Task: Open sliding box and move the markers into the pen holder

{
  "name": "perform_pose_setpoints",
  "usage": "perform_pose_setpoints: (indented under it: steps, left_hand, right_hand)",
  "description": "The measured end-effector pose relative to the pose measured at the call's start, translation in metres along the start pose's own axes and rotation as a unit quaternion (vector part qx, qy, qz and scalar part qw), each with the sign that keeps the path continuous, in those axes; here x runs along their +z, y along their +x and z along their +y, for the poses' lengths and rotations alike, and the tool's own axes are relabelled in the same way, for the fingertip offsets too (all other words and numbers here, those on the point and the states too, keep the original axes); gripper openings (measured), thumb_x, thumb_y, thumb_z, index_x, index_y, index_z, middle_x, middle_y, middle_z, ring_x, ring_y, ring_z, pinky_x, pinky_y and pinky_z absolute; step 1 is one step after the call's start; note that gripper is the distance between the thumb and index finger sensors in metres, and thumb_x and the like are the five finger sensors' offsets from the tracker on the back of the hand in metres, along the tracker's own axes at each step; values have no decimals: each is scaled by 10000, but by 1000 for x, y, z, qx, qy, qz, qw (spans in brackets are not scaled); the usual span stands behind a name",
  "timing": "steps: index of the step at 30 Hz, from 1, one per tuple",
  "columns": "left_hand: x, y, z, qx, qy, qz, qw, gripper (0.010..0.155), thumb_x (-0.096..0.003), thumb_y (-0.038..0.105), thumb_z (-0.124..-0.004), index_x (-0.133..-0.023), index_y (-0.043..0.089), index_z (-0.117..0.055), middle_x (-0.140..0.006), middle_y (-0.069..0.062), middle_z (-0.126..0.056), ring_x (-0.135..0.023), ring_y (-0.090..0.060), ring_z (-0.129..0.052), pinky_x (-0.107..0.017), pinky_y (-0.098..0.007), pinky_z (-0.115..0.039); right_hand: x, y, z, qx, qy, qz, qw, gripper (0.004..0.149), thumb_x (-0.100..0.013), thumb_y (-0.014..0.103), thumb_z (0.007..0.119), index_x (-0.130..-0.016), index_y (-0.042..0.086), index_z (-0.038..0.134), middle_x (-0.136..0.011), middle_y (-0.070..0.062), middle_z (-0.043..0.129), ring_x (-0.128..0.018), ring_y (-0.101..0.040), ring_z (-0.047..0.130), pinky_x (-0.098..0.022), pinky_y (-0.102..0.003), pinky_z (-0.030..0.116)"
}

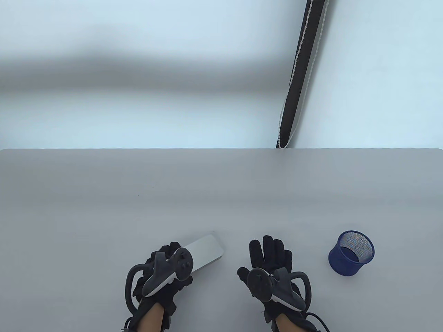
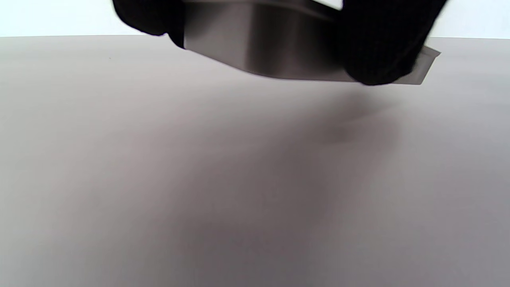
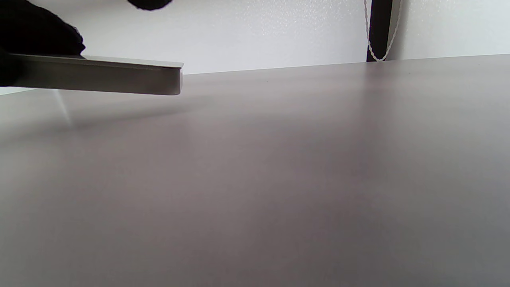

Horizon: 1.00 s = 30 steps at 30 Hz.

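A flat silver sliding box (image 1: 206, 249) is gripped at its near end by my left hand (image 1: 165, 254) and held slightly off the table. In the left wrist view the box (image 2: 259, 44) hangs above its shadow, with black gloved fingers (image 2: 378, 48) curled round both sides. The right wrist view shows the box (image 3: 103, 79) from the side, apparently closed. My right hand (image 1: 269, 251) lies beside it, fingers straight, holding nothing. A blue mesh pen holder (image 1: 351, 254) stands to the right of that hand. No markers show.
The grey table (image 1: 221, 193) stretches back to its far edge, with a white wall behind. A dark strip with a beaded cord (image 1: 297, 76) hangs at the back right.
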<state>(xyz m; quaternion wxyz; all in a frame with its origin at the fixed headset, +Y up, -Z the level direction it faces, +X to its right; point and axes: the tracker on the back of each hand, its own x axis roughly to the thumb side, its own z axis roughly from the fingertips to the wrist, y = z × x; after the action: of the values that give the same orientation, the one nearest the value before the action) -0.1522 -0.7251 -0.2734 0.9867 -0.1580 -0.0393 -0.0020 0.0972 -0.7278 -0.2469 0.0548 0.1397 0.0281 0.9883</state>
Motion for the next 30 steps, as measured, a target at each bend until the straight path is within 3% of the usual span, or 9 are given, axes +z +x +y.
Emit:
perform_pose_setpoints:
  steps: [16,24,30]
  left_hand:
    - [-8,30,-18,10,-27,-128,991,712,-522,618,-682,-1099,309,-402,-1180,85,-450,-1101,-249,-570,-837,-453,-555]
    - [-10,38,-27,2,-35,-154,987,713,-517,617,-669,-1095,309,-385,-1178,88,-431,-1101,-255,-553,-839,-461,-543]
    - [-12,45,-34,-5,-46,-163,985,718,-508,612,-665,-1091,317,-368,-1179,96,-412,-1104,-245,-544,-837,-450,-541]
  right_hand:
    - [-1,1,3,1,33,-15,999,790,-653,491,553,-1165,-3,209,-1120,-394,117,-1005,-636,152,-682,-765,233]
    - [-2,2,5,-2,48,-27,998,813,-647,506,567,-1162,2,191,-1122,-381,106,-1009,-627,140,-687,-759,221]
    - [-3,4,10,-13,97,-60,993,847,-636,533,574,-1152,7,155,-1125,-358,87,-1019,-604,113,-693,-754,208]
